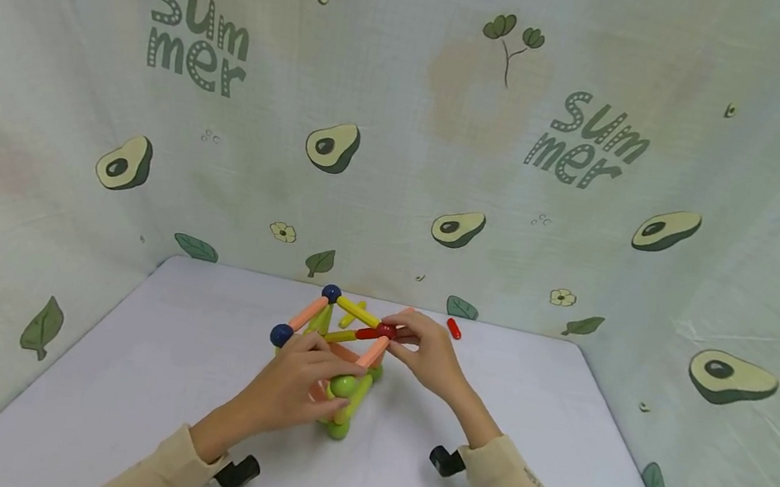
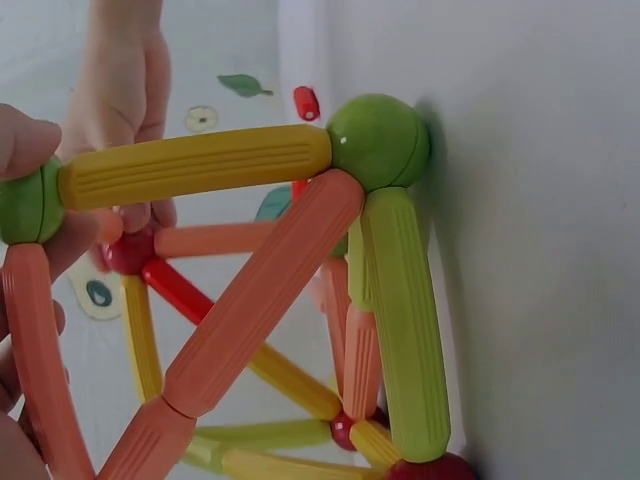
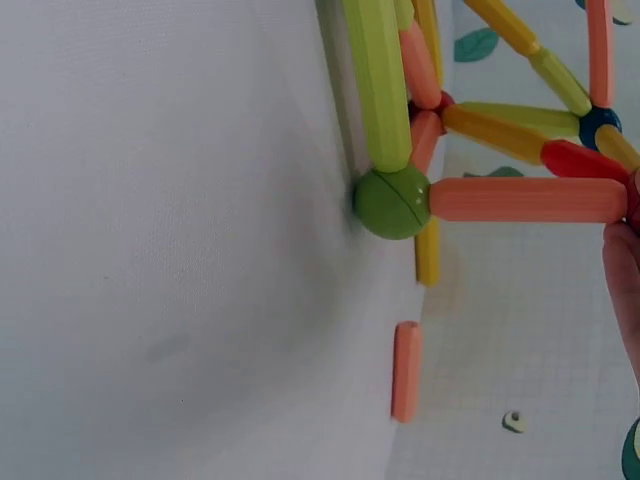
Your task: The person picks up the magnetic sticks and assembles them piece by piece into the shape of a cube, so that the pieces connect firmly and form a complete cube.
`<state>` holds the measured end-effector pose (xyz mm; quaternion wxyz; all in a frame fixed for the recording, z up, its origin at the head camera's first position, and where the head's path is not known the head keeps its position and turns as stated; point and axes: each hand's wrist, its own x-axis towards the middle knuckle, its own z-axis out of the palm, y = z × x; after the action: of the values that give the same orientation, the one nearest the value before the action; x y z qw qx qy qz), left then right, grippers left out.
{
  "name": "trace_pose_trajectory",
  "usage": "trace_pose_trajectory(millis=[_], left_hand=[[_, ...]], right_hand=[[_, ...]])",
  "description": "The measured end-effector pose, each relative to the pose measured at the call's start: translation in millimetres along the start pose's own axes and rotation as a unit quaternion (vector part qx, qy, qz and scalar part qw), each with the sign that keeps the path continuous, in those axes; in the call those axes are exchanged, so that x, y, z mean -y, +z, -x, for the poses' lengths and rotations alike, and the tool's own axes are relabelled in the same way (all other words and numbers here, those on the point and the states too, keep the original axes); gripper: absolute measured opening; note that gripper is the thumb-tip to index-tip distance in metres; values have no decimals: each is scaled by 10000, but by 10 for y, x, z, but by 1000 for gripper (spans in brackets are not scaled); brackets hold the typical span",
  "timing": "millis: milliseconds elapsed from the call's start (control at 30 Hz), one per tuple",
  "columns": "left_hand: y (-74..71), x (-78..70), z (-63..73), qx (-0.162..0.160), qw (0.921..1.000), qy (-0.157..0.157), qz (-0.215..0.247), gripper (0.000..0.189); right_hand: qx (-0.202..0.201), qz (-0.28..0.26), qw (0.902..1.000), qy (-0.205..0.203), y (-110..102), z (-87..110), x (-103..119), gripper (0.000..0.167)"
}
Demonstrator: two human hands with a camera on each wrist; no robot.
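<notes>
A stick-and-ball frame of coloured rods and balls (image 1: 363, 394) stands on the white table between both hands. My left hand (image 1: 298, 385) pinches a green ball (image 2: 30, 200) at its upper near corner, thumb below and fingers above. A yellow rod (image 2: 200, 165) and a salmon rod (image 2: 40, 360) meet at that ball. On the frame's right side, my right hand (image 1: 430, 353) pinches a red ball (image 1: 387, 330) between thumb and fingers. A salmon rod (image 3: 530, 200) joins this red ball to a lower green ball (image 3: 392, 202). Two dark blue balls (image 1: 331, 293) top the left side.
Behind the frame, a loose red rod (image 1: 454, 328) lies near the table's back edge. A loose salmon rod (image 3: 406, 370) shows in the right wrist view. Patterned cloth (image 1: 408, 113) hangs around the table (image 1: 195, 349). Black wrist cameras (image 1: 238, 473) sit under both sleeves.
</notes>
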<state>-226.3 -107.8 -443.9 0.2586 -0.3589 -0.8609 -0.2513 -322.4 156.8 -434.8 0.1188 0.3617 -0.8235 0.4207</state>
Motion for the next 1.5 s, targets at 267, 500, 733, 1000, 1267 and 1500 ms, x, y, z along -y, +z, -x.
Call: trace_pose_trajectory(millis=[267, 500, 733, 1000, 1267, 1500], left_hand=[[-110, 84, 48, 180, 9998, 5, -32, 42], [-200, 169, 118, 119, 9998, 49, -123, 40], [-222, 226, 200, -132, 9982, -164, -566, 40], [-217, 301, 273, -509, 9964, -188, -658, 37], [-207, 289, 310, -453, 9972, -394, -447, 39], [-182, 299, 357, -354, 9972, -533, -380, 51]], right_hand=[[-83, -103, 9999, 49, -26, 98, 82, 41], [-221, -103, 9988, 435, 18, 195, 236, 41], [-187, -95, 9981, 575, 62, 286, 420, 39], [14, -230, 9972, 716, 72, 341, 473, 39], [192, 521, 9943, 906, -271, 498, 156, 33], [670, 1730, 9638, 1917, -510, 732, -447, 28]])
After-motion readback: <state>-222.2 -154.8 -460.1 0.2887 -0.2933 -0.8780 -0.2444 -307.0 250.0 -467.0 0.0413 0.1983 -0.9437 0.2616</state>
